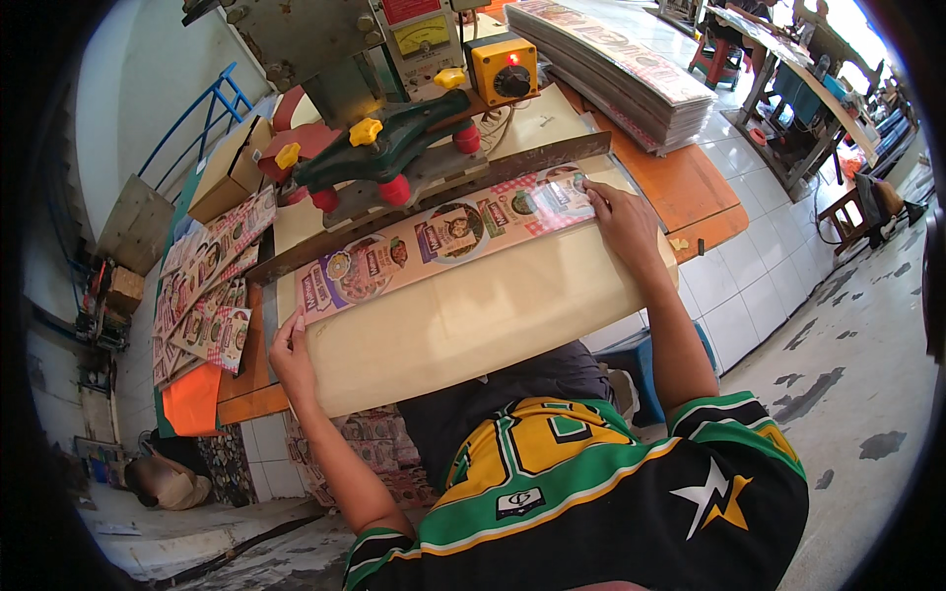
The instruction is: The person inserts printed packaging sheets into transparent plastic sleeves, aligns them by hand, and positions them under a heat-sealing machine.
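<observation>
A long printed strip (448, 236) with food pictures lies along the far part of a cream-coloured work surface (463, 315), beside a straight metal bar (434, 205). My left hand (293, 362) grips the strip's left end, thumb and fingers closed at its corner. At the opposite end, my right hand (621, 222) pinches the strip, with the thumb near its far edge. The strip looks flat and stretched between both hands. Just beyond the bar stands a heavy press-like machine (384, 148) with yellow knobs and red feet.
To the left lie loose printed strips (212, 261), an orange sheet (192, 399) and a cardboard box (229, 169). A tall stack of printed sheets (631, 84) sits at the far right, near a yellow control box (503, 71). Another person (172, 478) is at lower left.
</observation>
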The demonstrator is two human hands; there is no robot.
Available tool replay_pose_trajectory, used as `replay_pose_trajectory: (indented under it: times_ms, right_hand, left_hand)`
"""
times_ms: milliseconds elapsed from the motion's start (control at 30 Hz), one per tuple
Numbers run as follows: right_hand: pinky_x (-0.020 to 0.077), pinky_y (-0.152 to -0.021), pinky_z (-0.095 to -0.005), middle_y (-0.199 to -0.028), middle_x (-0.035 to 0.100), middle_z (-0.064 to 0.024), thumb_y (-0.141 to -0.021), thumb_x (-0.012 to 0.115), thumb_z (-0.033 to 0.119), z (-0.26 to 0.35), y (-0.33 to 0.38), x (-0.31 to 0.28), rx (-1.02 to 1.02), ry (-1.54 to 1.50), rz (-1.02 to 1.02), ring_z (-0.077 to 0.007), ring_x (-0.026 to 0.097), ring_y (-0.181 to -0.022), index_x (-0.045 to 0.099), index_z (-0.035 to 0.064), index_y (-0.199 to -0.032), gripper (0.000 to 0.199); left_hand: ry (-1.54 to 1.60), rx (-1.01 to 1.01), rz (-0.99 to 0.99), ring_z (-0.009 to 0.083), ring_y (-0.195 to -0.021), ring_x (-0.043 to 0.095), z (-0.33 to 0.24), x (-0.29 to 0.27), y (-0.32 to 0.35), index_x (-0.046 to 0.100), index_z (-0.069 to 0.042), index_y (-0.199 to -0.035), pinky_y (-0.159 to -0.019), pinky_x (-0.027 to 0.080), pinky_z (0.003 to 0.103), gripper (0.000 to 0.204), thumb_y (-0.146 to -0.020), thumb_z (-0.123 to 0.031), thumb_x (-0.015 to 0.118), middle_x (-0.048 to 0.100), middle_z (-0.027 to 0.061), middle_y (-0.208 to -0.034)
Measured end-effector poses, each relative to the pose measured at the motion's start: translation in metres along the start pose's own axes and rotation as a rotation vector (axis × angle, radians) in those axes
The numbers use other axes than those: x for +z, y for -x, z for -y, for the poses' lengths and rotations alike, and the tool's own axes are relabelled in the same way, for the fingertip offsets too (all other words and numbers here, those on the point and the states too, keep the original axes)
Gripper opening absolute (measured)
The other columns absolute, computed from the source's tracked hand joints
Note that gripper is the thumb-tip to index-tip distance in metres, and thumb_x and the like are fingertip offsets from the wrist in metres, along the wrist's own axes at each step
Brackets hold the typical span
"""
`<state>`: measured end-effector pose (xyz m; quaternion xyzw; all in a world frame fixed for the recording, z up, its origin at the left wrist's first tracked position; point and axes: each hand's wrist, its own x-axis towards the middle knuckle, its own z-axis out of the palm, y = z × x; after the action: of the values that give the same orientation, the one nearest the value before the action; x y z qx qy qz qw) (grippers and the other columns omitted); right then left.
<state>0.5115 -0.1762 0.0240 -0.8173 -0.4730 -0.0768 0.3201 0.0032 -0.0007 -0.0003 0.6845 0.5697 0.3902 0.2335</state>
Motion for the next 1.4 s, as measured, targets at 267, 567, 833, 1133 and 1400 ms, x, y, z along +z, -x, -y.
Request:
replay_pose_trajectory:
  times_ms: [267, 567, 833, 1133, 1400]
  right_hand:
    - [0.0506, -0.080, -0.0460, -0.097, 0.074, -0.0165, -0.101, 0.057, 0.033, 0.002, 0.000, -0.001, -0.014, 0.001, -0.015, -0.0363, 0.069, -0.090, 0.075, 0.0156, -0.117, 0.030]
    - [0.0505, -0.080, -0.0460, -0.097, 0.074, -0.0163, -0.101, 0.056, 0.033, 0.002, 0.000, 0.000, -0.005, -0.007, -0.005, -0.0360, 0.069, -0.090, 0.076, 0.0151, -0.116, 0.030]
    - [0.0506, -0.080, -0.0462, -0.096, 0.074, -0.0164, -0.101, 0.057, 0.032, 0.003, -0.001, -0.001, -0.013, -0.010, -0.026, -0.0363, 0.069, -0.090, 0.076, 0.0151, -0.116, 0.029]
    - [0.0509, -0.086, -0.0461, -0.100, 0.075, -0.0154, -0.099, 0.060, 0.036, 0.001, -0.026, -0.017, 0.060, -0.066, 0.244, -0.0355, 0.069, -0.098, 0.073, 0.0196, -0.123, 0.032]
    - [0.0510, -0.091, -0.0468, -0.110, 0.075, -0.0134, -0.099, 0.059, 0.040, -0.006, -0.051, 0.009, -0.081, 0.005, 0.176, -0.0347, 0.069, -0.103, 0.072, 0.0230, -0.125, 0.034]
  left_hand:
    - [0.016, 0.027, -0.015, 0.0221, -0.102, 0.066, 0.002, 0.001, 0.000, 0.073, -0.006, -0.125, -0.089, 0.050, 0.034, 0.031, -0.104, -0.023, 0.059, 0.072, 0.0144, -0.117]
    - [-0.010, -0.013, -0.014, 0.0215, -0.100, 0.067, 0.004, 0.000, 0.000, 0.073, -0.006, -0.125, -0.088, 0.050, 0.034, 0.032, -0.104, -0.025, 0.060, 0.072, 0.0143, -0.118]
    - [-0.001, -0.036, -0.026, 0.0173, -0.095, 0.065, -0.004, 0.000, 0.001, 0.073, -0.004, -0.124, -0.084, 0.050, 0.031, 0.032, -0.103, -0.025, 0.061, 0.075, 0.0119, -0.114]
    - [0.072, -0.091, 0.054, 0.0132, -0.083, 0.059, 0.006, -0.010, -0.026, 0.071, 0.000, -0.123, -0.078, 0.048, 0.029, 0.032, -0.102, -0.021, 0.060, 0.071, 0.0054, -0.098]
    - [-0.209, -0.084, 0.187, 0.0157, -0.089, 0.064, -0.015, 0.004, -0.055, 0.067, -0.008, -0.134, -0.083, 0.048, 0.030, 0.035, -0.102, -0.020, 0.056, 0.072, 0.0130, -0.100]
